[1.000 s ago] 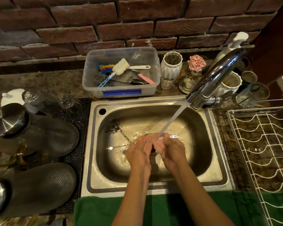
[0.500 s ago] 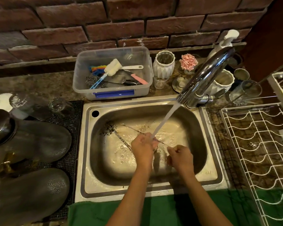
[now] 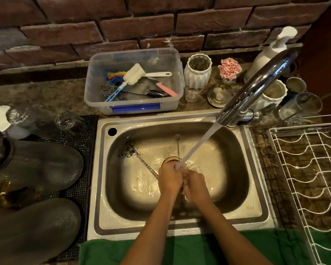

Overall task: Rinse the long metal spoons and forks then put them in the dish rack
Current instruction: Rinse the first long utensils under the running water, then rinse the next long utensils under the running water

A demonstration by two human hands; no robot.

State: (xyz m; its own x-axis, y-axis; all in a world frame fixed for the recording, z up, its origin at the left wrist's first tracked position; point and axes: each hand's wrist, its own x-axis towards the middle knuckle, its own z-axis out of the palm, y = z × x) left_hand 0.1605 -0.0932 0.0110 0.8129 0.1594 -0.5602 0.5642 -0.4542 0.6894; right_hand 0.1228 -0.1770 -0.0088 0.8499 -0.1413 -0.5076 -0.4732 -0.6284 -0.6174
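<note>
Both hands, left hand (image 3: pixel 169 175) and right hand (image 3: pixel 194 183), sit pressed together mid-sink (image 3: pixel 256 215) under the faucet (image 3: pixel 256 87) stream, curled round a long spoon (image 3: pixel 177 145) whose tip pokes toward the back wall. Wet thin steel like that I'd guess is slippery and light but stiff, so I'd pinch mid-handle. Another utensil (image 3: pixel 145 163) lies left of the drain; the dish rack (image 3: pixel 310 178) waits on the right

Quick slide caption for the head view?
Both hands rinsing a long spoon under the running tap; dish rack empty.
</note>
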